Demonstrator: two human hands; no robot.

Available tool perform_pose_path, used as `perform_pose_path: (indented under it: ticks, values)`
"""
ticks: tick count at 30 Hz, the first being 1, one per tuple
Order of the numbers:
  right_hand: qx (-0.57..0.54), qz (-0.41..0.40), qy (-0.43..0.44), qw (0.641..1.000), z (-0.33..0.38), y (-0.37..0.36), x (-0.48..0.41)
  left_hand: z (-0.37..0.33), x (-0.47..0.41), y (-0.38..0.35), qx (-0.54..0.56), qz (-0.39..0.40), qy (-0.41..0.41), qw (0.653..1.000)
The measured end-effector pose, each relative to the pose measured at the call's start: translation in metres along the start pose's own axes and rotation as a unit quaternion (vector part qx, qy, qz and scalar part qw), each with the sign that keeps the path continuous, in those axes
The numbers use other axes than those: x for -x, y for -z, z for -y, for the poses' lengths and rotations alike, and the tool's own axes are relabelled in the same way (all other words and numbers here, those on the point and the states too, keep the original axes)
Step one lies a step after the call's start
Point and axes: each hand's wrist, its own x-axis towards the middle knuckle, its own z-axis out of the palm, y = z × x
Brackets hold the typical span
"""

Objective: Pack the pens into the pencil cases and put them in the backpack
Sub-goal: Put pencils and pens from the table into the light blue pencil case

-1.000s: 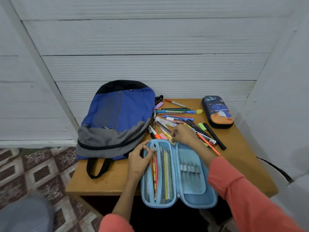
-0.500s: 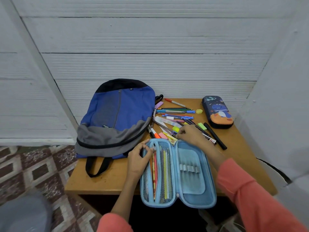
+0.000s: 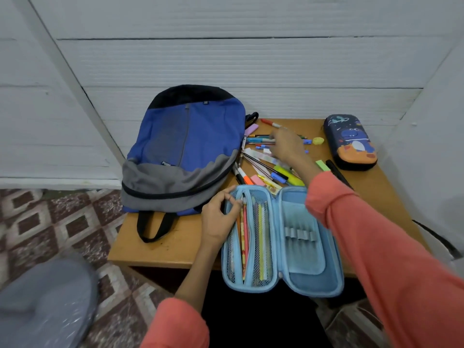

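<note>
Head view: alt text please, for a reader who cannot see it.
A person's right hand reaches into loose pens on a wooden table, while the left hand grips an open light-blue pencil case. A blue-grey backpack lies left; a dinosaur-print case right.

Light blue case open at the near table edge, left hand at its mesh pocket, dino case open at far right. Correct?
Not quite. In the head view the dino case is closed, not open, at the far right of the table. The rest holds: light blue case open at the near edge, left hand at its mesh pocket.
</note>
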Motion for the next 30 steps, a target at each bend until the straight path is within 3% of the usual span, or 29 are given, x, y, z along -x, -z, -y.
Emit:
perform_pose_path:
  ticks: [12,23,30]
  values:
    - [0.109,0.08,0.128,0.983,0.035,-0.038,-0.065,0.004,-0.001,-0.003,-0.006,-0.011,-0.016,1.0]
    - [0.091,0.01,0.135,0.987,0.033,-0.048,-0.067,0.003,0.0,-0.003,-0.002,-0.013,-0.014,1.0]
    - [0.137,0.023,0.121,0.983,0.032,-0.046,-0.065,0.005,0.0,-0.002,-0.007,-0.015,-0.021,1.0]
